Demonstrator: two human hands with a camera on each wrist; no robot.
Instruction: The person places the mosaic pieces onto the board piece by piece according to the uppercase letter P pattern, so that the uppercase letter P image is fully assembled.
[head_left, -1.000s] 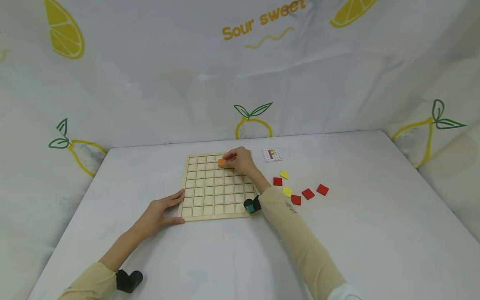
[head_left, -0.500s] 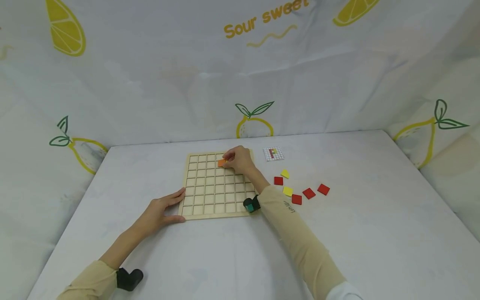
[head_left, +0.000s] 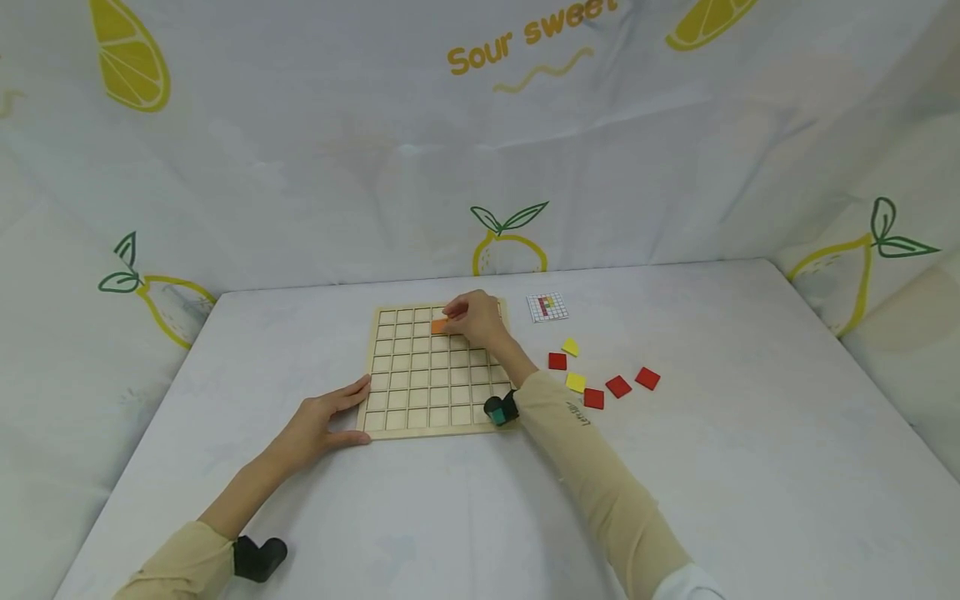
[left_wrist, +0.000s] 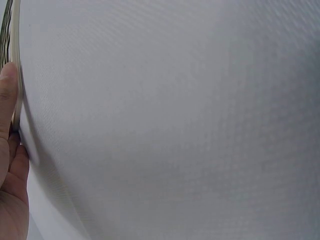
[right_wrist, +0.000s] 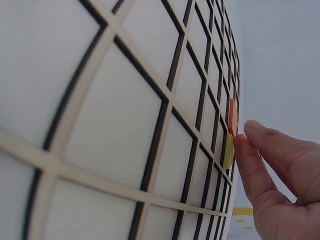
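Note:
A square wooden grid board (head_left: 408, 379) lies on the table. My left hand (head_left: 313, 423) steadies its near left corner, fingers along the left side and thumb at the front edge. In the left wrist view that thumb (left_wrist: 8, 95) lies against the board's edge. At the far side of the grid, my right hand (head_left: 476, 321) has its fingertips right at an orange square tile (head_left: 438, 327). The right wrist view shows the orange tile (right_wrist: 232, 117) at the grid beside a yellow tile (right_wrist: 228, 151), which the hand hides in the head view; thumb and finger touch or nearly touch the orange one's edge.
Right of the board lie several red square tiles (head_left: 618, 386), a yellow tile (head_left: 575, 382) and a yellow piece with a curved edge (head_left: 570, 347). A small card (head_left: 547, 307) with a coloured grid pattern lies behind them. A white cloth backdrop (head_left: 337, 167) rises behind the table.
My right fingertips and the orange tile have shifted slightly left, and more of the tile shows beyond the fingers. The left hand stays at the board's corner.

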